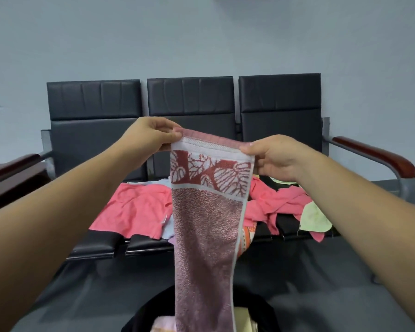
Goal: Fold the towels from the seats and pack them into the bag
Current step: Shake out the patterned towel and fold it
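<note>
Held towel: a mauve terry towel with a red-and-white leaf band near its top hangs lengthwise in the air in front of the bench's middle seat, its lower end reaching down over the bag.
Left hand: the left hand pinches the towel's top left corner between thumb and curled fingers.
Right hand: the right hand grips the top right corner, thumb over the hem.
Bench: a three-seat black bench stands against a pale wall, with dark red armrests at both ends.
Left seat: a pink towel lies spread near the front edge, over a light blue cloth.
Right seat: a crumpled pink towel lies beside a pale green cloth at the front edge.
Bag: a black bag sits open on the floor below the bench, with a pale pink folded piece inside.
</note>
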`<state>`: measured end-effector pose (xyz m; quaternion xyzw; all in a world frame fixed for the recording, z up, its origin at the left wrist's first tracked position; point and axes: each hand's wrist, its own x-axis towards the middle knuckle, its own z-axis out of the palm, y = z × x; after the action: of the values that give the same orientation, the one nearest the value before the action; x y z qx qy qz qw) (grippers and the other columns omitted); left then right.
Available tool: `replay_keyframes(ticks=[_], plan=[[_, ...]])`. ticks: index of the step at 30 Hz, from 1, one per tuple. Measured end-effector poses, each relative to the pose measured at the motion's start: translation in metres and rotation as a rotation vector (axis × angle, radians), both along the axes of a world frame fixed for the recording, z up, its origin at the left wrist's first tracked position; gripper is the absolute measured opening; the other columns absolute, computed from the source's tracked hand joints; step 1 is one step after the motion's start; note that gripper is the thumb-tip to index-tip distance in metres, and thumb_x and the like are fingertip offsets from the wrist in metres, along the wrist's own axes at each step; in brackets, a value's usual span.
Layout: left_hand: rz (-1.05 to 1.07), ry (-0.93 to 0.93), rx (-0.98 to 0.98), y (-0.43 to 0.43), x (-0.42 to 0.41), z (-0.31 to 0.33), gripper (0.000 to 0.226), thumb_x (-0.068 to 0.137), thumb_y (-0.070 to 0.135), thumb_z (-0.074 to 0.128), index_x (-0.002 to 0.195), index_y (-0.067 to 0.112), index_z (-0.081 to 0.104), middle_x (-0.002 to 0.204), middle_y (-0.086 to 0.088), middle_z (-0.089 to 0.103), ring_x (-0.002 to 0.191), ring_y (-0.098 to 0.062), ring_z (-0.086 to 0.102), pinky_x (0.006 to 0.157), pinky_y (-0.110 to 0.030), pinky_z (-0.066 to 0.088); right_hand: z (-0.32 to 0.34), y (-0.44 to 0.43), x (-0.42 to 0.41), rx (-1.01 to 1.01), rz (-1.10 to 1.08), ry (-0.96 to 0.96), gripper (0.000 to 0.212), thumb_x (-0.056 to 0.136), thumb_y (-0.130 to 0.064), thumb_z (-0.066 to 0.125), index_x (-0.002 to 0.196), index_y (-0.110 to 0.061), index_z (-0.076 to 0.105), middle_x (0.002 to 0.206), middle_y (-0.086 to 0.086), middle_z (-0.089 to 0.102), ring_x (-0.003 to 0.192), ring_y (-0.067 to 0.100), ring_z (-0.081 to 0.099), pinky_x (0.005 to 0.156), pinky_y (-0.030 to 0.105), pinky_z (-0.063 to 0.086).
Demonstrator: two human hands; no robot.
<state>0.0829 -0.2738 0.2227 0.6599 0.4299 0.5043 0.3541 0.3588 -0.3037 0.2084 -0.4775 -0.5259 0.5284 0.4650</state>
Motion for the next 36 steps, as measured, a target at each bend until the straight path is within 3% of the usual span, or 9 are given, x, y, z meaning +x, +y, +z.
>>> replay_keyframes(ticks=[5, 9, 12, 16, 21, 25, 28, 32, 36], plan=[[-0.194, -0.151, -0.050, -0.002, -0.004, -0.013, 0.023, 0.090, 0.016, 0.067, 0.112, 0.008, 0.068, 0.106, -0.007, 0.075, 0.095, -0.019, 0.071, 0.090, -0.031, 0.056, 0.008, 0.001, -0.012, 0.083, 0.081, 0.261, 0.030, 0.096, -0.006, 0.060, 0.125, 0.002, 0.062, 0.103, 0.016, 0.069, 0.090, 0.026, 0.067, 0.088, 0.044, 0.058], [-0.241, 0.409, -0.250, -0.014, -0.004, -0.073, 0.026, 0.087, 0.024, 0.074, 0.112, 0.020, 0.068, 0.103, 0.016, 0.076, 0.098, 0.000, 0.071, 0.094, -0.021, 0.054, 0.015, 0.006, -0.016, 0.047, 0.062, 0.336, 0.013, 0.094, -0.006, 0.065, 0.106, -0.002, 0.068, 0.099, 0.014, 0.071, 0.091, 0.027, 0.069, 0.081, 0.041, 0.061], [-0.281, 0.162, -0.416, -0.017, 0.006, -0.127, 0.032, 0.082, 0.014, 0.074, 0.114, 0.009, 0.070, 0.109, 0.000, 0.077, 0.107, -0.018, 0.071, 0.090, -0.026, 0.058, 0.008, 0.014, -0.015, -0.048, 0.004, 0.301, 0.012, 0.093, -0.005, 0.066, 0.105, -0.002, 0.066, 0.092, 0.015, 0.074, 0.083, 0.027, 0.074, 0.074, 0.042, 0.064], [-0.352, -0.119, -0.560, -0.023, 0.019, -0.147, 0.022, 0.082, 0.008, 0.071, 0.103, 0.003, 0.074, 0.107, -0.011, 0.076, 0.098, -0.022, 0.073, 0.082, -0.028, 0.059, -0.009, 0.021, -0.006, -0.241, -0.114, 0.267, 0.009, 0.095, -0.004, 0.064, 0.087, -0.001, 0.065, 0.064, 0.011, 0.072, 0.063, 0.022, 0.071, 0.056, 0.034, 0.062], [-0.438, -0.422, -0.562, -0.021, 0.035, -0.127, 0.042, 0.089, 0.021, 0.065, 0.123, -0.004, 0.064, 0.117, -0.018, 0.068, 0.107, -0.029, 0.064, 0.104, -0.043, 0.050, -0.053, 0.037, 0.005, -0.356, -0.094, 0.297, 0.019, 0.093, -0.017, 0.068, 0.103, -0.001, 0.067, 0.109, 0.008, 0.064, 0.099, 0.020, 0.059, 0.104, 0.032, 0.048], [-0.387, -0.683, -0.503, -0.012, 0.045, -0.111, 0.035, 0.098, 0.022, 0.050, 0.093, 0.003, 0.079, 0.098, -0.013, 0.075, 0.089, -0.023, 0.073, 0.091, -0.039, 0.055, -0.092, 0.036, 0.002, -0.378, 0.039, 0.320, 0.031, 0.090, -0.034, 0.067, 0.101, -0.006, 0.065, 0.085, 0.008, 0.069, 0.087, 0.023, 0.063, 0.094, 0.039, 0.052], [-0.345, -0.826, -0.476, -0.001, 0.042, -0.114, 0.032, 0.095, 0.019, 0.051, 0.093, 0.001, 0.077, 0.097, -0.013, 0.075, 0.090, -0.025, 0.073, 0.084, -0.037, 0.060, -0.117, 0.031, -0.005, -0.340, 0.220, 0.288, 0.057, 0.082, -0.047, 0.067, 0.120, -0.004, 0.064, 0.110, 0.012, 0.072, 0.103, 0.028, 0.069, 0.091, 0.043, 0.055], [-0.308, -0.890, -0.523, 0.012, 0.032, -0.133, 0.033, 0.096, 0.019, 0.050, 0.092, -0.001, 0.077, 0.097, -0.014, 0.075, 0.092, -0.026, 0.073, 0.091, -0.040, 0.058, -0.144, 0.026, -0.022, -0.255, 0.317, 0.063, 0.020, 0.083, -0.025, 0.073, 0.098, -0.012, 0.071, 0.093, 0.008, 0.068, 0.077, 0.018, 0.061, 0.064, 0.026, 0.052], [-0.282, -0.850, -0.518, 0.024, 0.016, -0.149, 0.022, 0.083, 0.015, 0.061, 0.077, 0.004, 0.079, 0.087, -0.011, 0.076, 0.082, -0.021, 0.075, 0.078, -0.036, 0.063, -0.154, 0.037, -0.042, -0.101, 0.225, 0.007, 0.005, 0.090, -0.010, 0.071, 0.091, -0.005, 0.073, 0.098, 0.009, 0.074, 0.092, 0.019, 0.068, 0.088, 0.034, 0.053]])
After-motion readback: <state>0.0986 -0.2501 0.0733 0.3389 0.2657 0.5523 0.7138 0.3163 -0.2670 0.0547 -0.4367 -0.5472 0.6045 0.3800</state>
